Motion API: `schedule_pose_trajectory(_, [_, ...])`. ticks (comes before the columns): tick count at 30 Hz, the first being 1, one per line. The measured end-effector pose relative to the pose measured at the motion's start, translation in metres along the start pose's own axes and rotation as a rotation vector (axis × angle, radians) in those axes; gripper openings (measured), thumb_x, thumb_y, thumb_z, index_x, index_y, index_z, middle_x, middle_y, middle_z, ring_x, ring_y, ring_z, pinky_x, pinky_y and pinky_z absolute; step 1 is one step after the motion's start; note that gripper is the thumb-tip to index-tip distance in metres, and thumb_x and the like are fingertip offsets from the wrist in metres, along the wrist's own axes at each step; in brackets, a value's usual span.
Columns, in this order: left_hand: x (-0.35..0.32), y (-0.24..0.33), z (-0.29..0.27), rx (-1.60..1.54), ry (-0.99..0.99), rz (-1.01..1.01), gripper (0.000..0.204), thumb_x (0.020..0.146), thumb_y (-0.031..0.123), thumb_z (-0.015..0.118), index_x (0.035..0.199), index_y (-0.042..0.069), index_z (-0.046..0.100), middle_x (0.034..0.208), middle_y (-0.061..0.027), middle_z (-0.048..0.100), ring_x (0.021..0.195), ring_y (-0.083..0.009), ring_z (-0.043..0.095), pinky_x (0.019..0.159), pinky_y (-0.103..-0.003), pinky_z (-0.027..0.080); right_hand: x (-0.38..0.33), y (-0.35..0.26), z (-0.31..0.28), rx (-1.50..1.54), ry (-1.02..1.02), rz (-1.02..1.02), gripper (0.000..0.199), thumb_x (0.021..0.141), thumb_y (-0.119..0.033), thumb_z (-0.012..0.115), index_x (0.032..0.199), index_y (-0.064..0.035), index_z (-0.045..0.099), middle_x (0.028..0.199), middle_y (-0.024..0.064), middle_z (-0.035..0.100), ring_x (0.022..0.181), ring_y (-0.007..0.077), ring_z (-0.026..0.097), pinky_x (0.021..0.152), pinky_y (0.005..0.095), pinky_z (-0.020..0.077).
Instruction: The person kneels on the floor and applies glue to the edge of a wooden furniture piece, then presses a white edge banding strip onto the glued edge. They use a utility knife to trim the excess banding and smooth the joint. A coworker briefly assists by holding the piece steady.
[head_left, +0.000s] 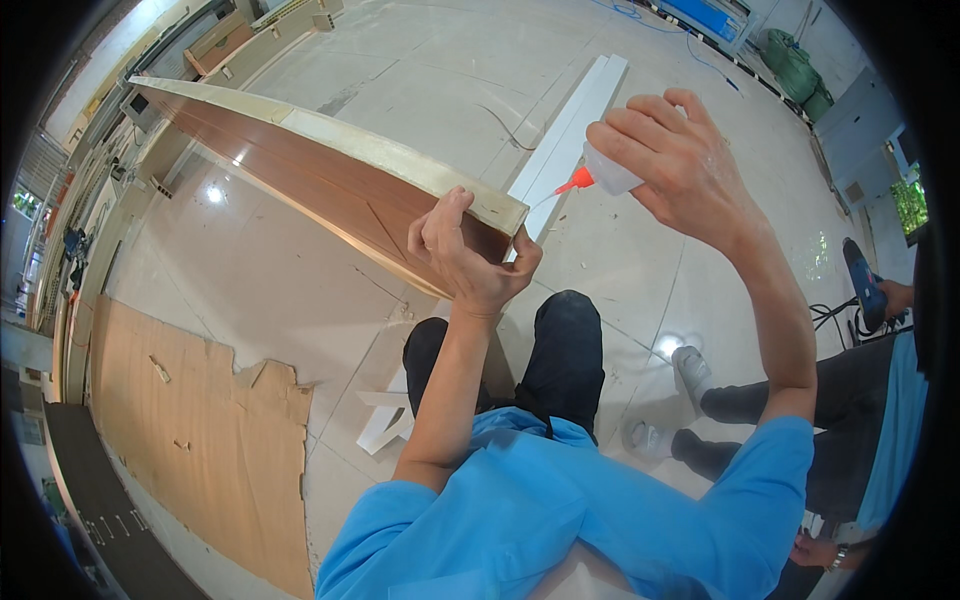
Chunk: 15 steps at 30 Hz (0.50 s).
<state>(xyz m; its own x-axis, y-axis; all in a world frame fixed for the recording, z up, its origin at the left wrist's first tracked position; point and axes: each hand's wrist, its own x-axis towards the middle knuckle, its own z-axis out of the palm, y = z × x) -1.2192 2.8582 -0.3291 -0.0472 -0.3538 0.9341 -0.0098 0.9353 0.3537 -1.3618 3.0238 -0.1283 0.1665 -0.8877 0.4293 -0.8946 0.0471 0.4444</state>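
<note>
My right hand is closed round a translucent white squeeze bottle with a red nozzle. The bottle is tilted, its nozzle aimed left and down at the end of a long brown panel; a thin pale line runs between the tip and the panel's corner. That panel stands on its long edge, reaching away to the far left, with a cream-coloured top edge. At its near end my left hand grips the panel, fingers bent against the brown face and thumb at the end.
White strips lie on the tiled floor beyond the panel. Torn cardboard covers floor at left, and a white cut piece lies by my leg. At right stands a co-worker, with a blue power drill in hand.
</note>
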Motion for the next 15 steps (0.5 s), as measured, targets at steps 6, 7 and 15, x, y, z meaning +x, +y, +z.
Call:
schedule_pose_trajectory(6, [0.0019,-0.0001,-0.0002,0.019,0.007,0.014,0.086,0.068,0.024,0.081,0.144,0.001,0.047,0.13,-0.0126,0.058,0.119,-0.0284,0.055,0.103,-0.047,0.031,0.0046,0.0004,-0.0036,-0.026,0.003,-0.024,0.048,0.076,0.002,0.08,0.119,-0.0153,0.066,0.11,0.0004,0.07,0.113,0.0211,0.062,0.105,0.0473,0.043])
schedule_pose_trajectory(7, [0.0022,0.0001,-0.0007,0.02,-0.002,0.01,0.087,0.068,0.024,0.082,0.144,0.001,0.047,0.13,-0.0129,0.058,0.119,-0.0282,0.055,0.102,-0.047,0.032,0.0054,0.0001,-0.0036,-0.029,0.008,-0.026,0.046,0.077,0.002,0.079,0.119,-0.0153,0.067,0.11,0.0005,0.07,0.113,0.0211,0.062,0.105,0.0476,0.043])
schedule_pose_trajectory(15, [0.0023,0.0025,-0.003,0.041,-0.049,-0.009,0.086,0.066,0.017,0.075,0.143,0.001,0.04,0.129,-0.0107,0.056,0.116,-0.0272,0.055,0.105,-0.044,0.032,0.0072,-0.0016,-0.0038,-0.05,0.026,-0.035,0.038,0.083,0.0,0.076,0.117,-0.0154,0.068,0.108,0.0009,0.071,0.113,0.0216,0.062,0.107,0.0489,0.0432])
